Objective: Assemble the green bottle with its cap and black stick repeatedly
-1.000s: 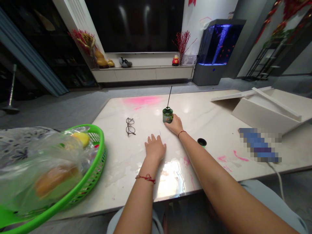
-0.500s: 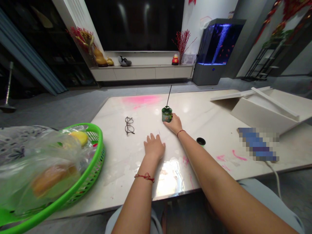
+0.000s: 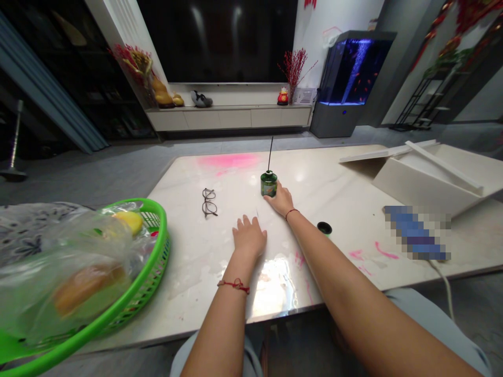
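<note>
A small green glass bottle with a label stands upright on the table, and a thin black stick rises from its neck. My right hand grips the bottle low on its right side, thumb in front; the other fingers are partly hidden behind it. Palm down on the tabletop, my left hand is open with its fingers spread, holding nothing, nearer to me than the bottle. Folded-out eyeglasses lie to the left. A round dark cap rests right of my right forearm.
On the left, a green plastic basket holds bagged food. The white marble-look table bears pink stains. To the right are a white box and a pixelated blue object with a white cable. Beyond the table stands a fish tank.
The black stick leans slightly less to the right and stands nearer to upright in the bottle. My two hands have stayed almost in place.
</note>
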The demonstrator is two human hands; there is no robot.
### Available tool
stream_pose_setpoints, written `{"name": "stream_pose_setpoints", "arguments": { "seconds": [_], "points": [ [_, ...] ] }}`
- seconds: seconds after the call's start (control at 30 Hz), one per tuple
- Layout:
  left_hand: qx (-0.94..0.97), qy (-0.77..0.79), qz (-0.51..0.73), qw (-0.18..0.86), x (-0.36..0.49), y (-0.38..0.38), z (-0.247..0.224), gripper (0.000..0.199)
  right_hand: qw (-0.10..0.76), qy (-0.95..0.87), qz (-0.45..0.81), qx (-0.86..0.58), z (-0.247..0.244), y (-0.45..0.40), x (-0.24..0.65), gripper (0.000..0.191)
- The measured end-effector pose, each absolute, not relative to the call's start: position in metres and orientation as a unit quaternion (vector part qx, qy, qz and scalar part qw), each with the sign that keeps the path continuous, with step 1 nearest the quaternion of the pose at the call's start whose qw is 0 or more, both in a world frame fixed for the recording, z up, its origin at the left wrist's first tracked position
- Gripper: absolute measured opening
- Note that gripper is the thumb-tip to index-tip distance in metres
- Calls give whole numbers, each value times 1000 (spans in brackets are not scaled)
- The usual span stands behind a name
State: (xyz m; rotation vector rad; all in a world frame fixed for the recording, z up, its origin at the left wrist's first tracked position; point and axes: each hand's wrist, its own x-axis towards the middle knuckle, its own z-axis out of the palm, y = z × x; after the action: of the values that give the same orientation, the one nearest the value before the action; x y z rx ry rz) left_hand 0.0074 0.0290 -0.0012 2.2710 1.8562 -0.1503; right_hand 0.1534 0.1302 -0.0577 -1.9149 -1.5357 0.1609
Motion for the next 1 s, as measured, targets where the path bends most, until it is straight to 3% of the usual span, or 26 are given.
{"name": "stream_pose_setpoints", "arguments": {
  "seconds": [0.7,1.0],
  "points": [
    [769,631,-52,88,7,29,-2,53,320,-545,74,-772,-52,139,149,54],
    [767,634,-50,92,6,30,-2,53,317,-534,91,-779,-51,141,147,78]
  ]
}}
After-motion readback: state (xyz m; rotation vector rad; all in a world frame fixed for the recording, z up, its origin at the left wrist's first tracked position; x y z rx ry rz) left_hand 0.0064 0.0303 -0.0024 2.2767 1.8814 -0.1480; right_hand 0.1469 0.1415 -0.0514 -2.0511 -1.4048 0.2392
